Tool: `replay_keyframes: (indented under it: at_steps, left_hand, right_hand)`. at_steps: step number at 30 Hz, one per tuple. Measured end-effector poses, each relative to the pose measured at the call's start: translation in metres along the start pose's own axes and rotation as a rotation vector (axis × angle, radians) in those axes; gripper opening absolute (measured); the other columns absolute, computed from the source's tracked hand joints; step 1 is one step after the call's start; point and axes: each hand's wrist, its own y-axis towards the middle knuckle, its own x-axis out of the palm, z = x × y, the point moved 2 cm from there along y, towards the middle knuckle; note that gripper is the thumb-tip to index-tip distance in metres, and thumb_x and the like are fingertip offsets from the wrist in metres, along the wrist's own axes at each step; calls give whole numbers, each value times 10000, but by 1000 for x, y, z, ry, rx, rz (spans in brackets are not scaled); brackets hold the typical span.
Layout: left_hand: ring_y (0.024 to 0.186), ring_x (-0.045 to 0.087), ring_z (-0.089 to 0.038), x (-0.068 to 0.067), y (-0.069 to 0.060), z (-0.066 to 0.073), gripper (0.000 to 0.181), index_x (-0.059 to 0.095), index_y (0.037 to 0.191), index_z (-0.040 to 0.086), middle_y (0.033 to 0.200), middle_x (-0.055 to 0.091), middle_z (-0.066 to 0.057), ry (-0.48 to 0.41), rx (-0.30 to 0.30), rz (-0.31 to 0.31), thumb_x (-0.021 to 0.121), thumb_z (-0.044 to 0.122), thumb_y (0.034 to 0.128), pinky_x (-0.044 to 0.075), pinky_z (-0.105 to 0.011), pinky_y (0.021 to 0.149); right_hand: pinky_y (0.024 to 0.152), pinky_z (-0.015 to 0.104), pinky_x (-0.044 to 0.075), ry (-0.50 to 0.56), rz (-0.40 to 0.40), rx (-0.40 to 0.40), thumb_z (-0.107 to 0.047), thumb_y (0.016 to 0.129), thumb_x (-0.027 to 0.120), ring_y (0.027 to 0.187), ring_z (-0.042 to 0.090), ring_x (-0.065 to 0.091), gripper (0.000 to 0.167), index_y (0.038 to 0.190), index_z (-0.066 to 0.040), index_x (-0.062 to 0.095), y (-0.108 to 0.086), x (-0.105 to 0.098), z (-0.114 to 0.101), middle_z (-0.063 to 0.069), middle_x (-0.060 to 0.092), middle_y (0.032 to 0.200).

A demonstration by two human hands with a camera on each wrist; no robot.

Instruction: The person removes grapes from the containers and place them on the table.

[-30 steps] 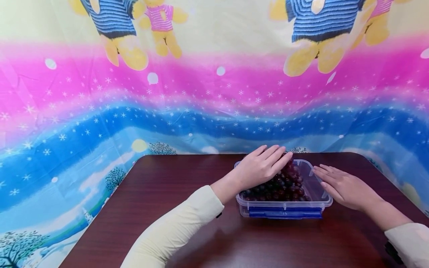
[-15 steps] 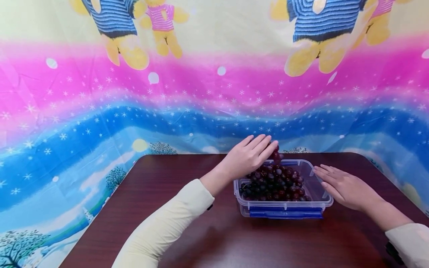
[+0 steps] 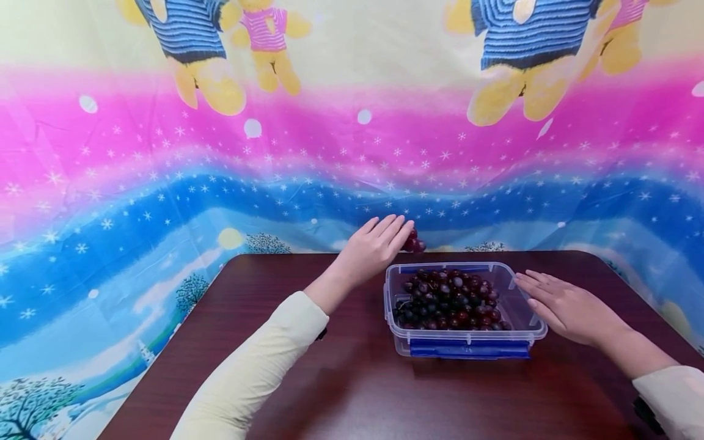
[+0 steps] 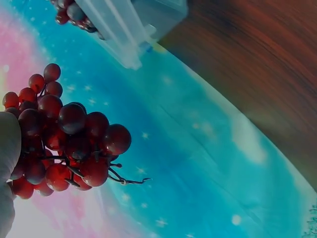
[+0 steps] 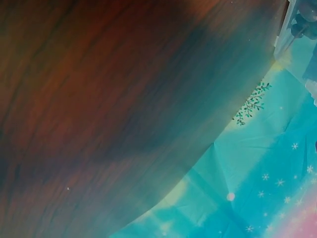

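In the head view, my left hand [image 3: 371,249] holds a small bunch of dark red grapes [image 3: 415,242] above the table, left of and behind a clear plastic box [image 3: 467,334] with a blue clip. The left wrist view shows the held bunch [image 4: 69,134] large, its thin dark stem sticking out and part of the hand [image 4: 7,163] at the left edge. More dark grapes [image 3: 451,299] lie in the box, mostly in its left and middle. My right hand [image 3: 572,307], fingers extended, is at the box's right rim; whether it touches is hard to tell.
The box stands on a dark brown wooden table [image 3: 275,342] toward the right. Behind the table hangs a printed cloth [image 3: 330,165] with bears and snowflakes. The right wrist view shows mostly tabletop [image 5: 99,99], with the box's edge in the top right corner.
My left hand has lifted a bunch of grapes out of the box and moved left with it, uncovering the grapes inside. The right hand and the box have stayed in place.
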Motion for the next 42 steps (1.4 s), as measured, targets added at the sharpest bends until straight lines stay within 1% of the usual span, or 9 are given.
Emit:
replay_keyframes:
  at_steps: [3, 7, 15, 23, 27, 35, 37, 39, 42]
  left_hand:
    - [1186, 581, -223, 4, -9, -6, 368, 568, 1354, 57, 1291, 616, -99, -6, -29, -23, 532, 46, 989, 468, -383, 974]
    - [1180, 584, -230, 10, -20, -11, 373, 556, 1358, 38, 1278, 622, -110, -11, -48, -61, 530, 26, 986, 476, -383, 963]
    - [1151, 600, -247, 23, -41, -16, 371, 562, 1340, 11, 1249, 635, -125, -33, -90, -105, 546, 7, 970, 489, -384, 946]
    - [1150, 596, -262, 32, -54, -16, 376, 554, 1344, -5, 1257, 628, -140, -48, -112, -188, 544, -6, 968, 491, -400, 942]
    - [1137, 601, -262, 38, -61, -15, 364, 569, 1331, -2, 1241, 636, -140, -35, -115, -203, 550, 1, 968, 495, -394, 935]
    - [1113, 610, -255, 50, -75, -12, 359, 579, 1317, 2, 1219, 643, -136, -17, -124, -232, 581, 18, 958, 500, -377, 926]
    - [1106, 612, -259, 53, -79, -12, 340, 580, 1309, -4, 1213, 644, -139, -21, -130, -235, 549, 16, 971, 504, -378, 919]
    - [1096, 616, -262, 56, -82, -11, 327, 585, 1300, -9, 1203, 647, -145, -26, -134, -235, 460, 7, 998, 508, -380, 910]
    - [1075, 623, -271, 60, -86, -11, 381, 593, 1280, -18, 1184, 650, -155, -37, -137, -235, 313, 13, 1023, 515, -387, 893]
  right_hand:
    - [1133, 182, 73, 4, 3, -10, -220, 945, 595, 1417, 12, 141, 471, 1384, -60, 540, 1, 0, 1, 163, 574, 1326]
    - [1134, 185, 75, 3, 5, -19, -211, 935, 606, 1419, 13, 138, 464, 1365, -45, 555, 1, 0, 1, 163, 577, 1323]
    - [1136, 190, 83, 1, 4, -14, -216, 939, 601, 1416, 25, 169, 457, 1362, -48, 557, 0, 1, 2, 174, 578, 1315]
    - [1130, 175, 61, -4, -8, 1, -213, 933, 610, 1413, 2, 130, 471, 1372, -54, 549, 0, -1, -1, 187, 578, 1309]
    - [1132, 181, 68, -6, -9, 2, -230, 950, 592, 1414, 7, 135, 471, 1387, -63, 537, 0, 0, -1, 182, 575, 1316]
    - [1132, 181, 66, -6, -10, -2, -214, 940, 603, 1414, 0, 119, 462, 1365, -42, 554, 1, -1, -1, 186, 578, 1311]
    - [1132, 180, 66, -5, -12, -1, -211, 939, 603, 1415, 4, 127, 461, 1365, -41, 554, 1, 0, -1, 186, 577, 1312]
    - [1132, 181, 69, -6, -13, 1, -208, 935, 608, 1415, 11, 139, 468, 1371, -47, 549, 1, 0, -1, 182, 575, 1316]
    - [1132, 182, 71, -4, -12, 4, -206, 935, 607, 1416, 20, 157, 478, 1384, -57, 537, 0, 0, -1, 178, 571, 1324]
